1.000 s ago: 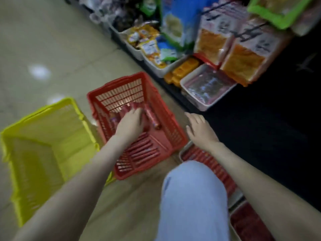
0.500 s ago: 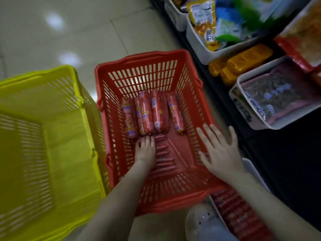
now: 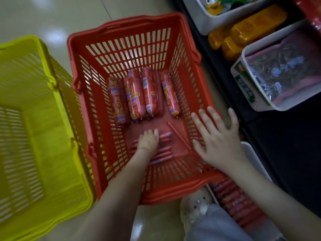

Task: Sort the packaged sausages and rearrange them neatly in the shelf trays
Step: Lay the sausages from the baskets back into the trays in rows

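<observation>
**Red basket: sausage stock being picked over, thin sticks next**

- Red basket (image 3: 121,23): sitting on the floor beside the yellow basket (image 3: 52,77). It is holding two kinds of stock.
- Fat sausage packs (image 3: 151,94): lying side by side in a row on the far half of the basket floor.
- Thin sausage sticks (image 3: 163,153): lying on the near half, with one stray stick lying slantwise.
- Left hand (image 3: 147,140): now resting on the thin sticks, having drawn back from the fat packs it was touching a second ago. Its fingers are bending down onto the sticks. Whether they are closing round any cannot be told.
- Right hand (image 3: 217,141): still hovering over the basket's right rim, fingers spread and straight, holding nothing.
- Shelf tray (image 3: 251,153): lying under the right forearm, already carrying rows of similar thin red sticks.
- Reading: the fat packs are being left alone, and the thin sticks are probably going to that tray next.
</observation>
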Demonstrator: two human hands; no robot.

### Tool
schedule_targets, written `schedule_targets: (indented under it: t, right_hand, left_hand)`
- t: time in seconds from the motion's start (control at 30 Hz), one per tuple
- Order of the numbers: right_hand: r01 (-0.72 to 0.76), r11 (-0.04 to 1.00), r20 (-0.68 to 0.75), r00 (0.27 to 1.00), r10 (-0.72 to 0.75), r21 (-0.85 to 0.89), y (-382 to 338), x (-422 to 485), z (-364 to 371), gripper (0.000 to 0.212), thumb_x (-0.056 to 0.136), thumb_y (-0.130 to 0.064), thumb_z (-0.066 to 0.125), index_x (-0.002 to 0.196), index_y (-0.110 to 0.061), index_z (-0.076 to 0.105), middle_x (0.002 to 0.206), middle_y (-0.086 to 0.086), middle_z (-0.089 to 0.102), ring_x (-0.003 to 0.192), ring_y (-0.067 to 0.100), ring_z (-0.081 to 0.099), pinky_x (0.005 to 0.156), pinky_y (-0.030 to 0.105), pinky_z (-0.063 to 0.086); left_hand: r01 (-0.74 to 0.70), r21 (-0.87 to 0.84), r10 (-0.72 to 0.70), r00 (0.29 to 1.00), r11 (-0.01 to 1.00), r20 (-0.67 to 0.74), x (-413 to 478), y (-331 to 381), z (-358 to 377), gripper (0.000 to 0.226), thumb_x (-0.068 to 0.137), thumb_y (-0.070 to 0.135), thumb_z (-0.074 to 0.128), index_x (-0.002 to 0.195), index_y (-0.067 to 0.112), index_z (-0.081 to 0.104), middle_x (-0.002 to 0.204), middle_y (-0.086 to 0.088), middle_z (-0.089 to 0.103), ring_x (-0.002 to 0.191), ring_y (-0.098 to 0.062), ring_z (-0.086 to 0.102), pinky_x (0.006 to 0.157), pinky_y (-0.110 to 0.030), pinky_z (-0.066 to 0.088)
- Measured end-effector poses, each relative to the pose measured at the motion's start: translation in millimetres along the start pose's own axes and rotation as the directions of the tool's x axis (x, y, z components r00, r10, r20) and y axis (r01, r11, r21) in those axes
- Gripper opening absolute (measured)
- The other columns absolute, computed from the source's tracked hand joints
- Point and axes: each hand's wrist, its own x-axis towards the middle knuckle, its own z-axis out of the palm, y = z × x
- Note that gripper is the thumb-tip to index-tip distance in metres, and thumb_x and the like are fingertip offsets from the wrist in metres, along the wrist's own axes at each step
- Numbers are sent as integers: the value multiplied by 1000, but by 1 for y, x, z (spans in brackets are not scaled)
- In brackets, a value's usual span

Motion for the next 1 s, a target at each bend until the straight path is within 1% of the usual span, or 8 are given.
schedule_targets:
  t: [0.13, 0.27, 0.43, 0.6, 0.7, 0.8, 0.9, 1.0]
  right_hand:
    - [16, 1000, -23, 1000, -16, -5, 1, -1, 2, 67, 81, -43, 51, 141, -12, 47, 143, 9, 49, 138, 26, 34, 113, 59, 9]
    - [18, 998, 49, 999, -21, 54, 2, 0, -3, 69, 80, -41, 45, 143, -12, 43, 146, 9, 45, 139, 22, 28, 114, 57, 3]
    - [-89, 865, 61, 996, 67, 495, 9, -1, -52, 70, 87, -40, 42, 150, -18, 23, 153, 6, 31, 143, 14, 13, 117, 45, 12]
    - [-181, 278, 124, 970, 210, 943, 24, -20, -165, 93, 83, -46, 69, 150, -36, 6, 158, 0, 16, 145, 8, 16, 118, 35, 17]
    - [-156, -35, 159, 939, 305, 987, 39, -63, -238, 96, 74, -52, 72, 149, -28, 17, 150, 2, 36, 128, -4, 44, 101, 21, 42]
    - [-103, -164, 161, 905, 394, 981, 48, -125, -284, 105, 61, -55, 83, 147, -27, 29, 141, 2, 50, 127, 17, 50, 100, 37, 46]
    - [-53, -229, 166, 845, 509, 972, 54, -199, -309, 105, 56, -50, 87, 144, -28, 33, 129, 9, 56, 118, 24, 55, 94, 37, 50]
    - [-49, -294, 216, 796, 566, 955, 60, -285, -320, 95, 60, -45, 87, 140, -28, 39, 126, 13, 59, 111, 26, 61, 88, 38, 54]
  left_hand:
    - [-45, 120, 45, 999, 992, 4, -10, 5, -12, 37, 98, 7, 33, 135, 9, 30, 126, -12, 56, 112, -28, 58, 88, -36, 47]
    - [13, 86, -8, 998, 996, -59, -34, -6, -51, 31, 97, 12, 40, 128, 10, 36, 125, -10, 55, 112, -27, 59, 87, -37, 49]
    - [-36, -391, -80, 958, 920, -276, -107, 2, -160, 30, 87, 16, 57, 114, 9, 45, 113, -14, 63, 103, -37, 61, 78, -39, 46]
    - [-402, -663, 60, 878, 631, -475, -202, 50, -273, 33, 77, 16, 67, 108, 11, 55, 105, -13, 67, 100, -33, 62, 81, -38, 48]
    - [-476, -870, 148, 877, 129, -458, -260, 91, -315, 32, 67, 18, 74, 97, 15, 64, 89, -4, 68, 83, -20, 66, 73, -33, 53]
    - [-359, -894, 358, 824, -269, -439, -314, 138, -327, 20, 77, 2, 70, 94, 9, 63, 76, -4, 67, 69, -15, 67, 62, -27, 53]
    - [-196, -922, 584, 724, -335, -366, -364, 188, -317, 14, 88, -4, 59, 93, 8, 64, 73, -7, 68, 67, -18, 68, 63, -29, 57]
    - [-109, -964, 739, 623, -242, -256, -401, 245, -289, 12, 90, 2, 59, 92, 12, 66, 78, -8, 70, 74, -20, 69, 71, -34, 56]
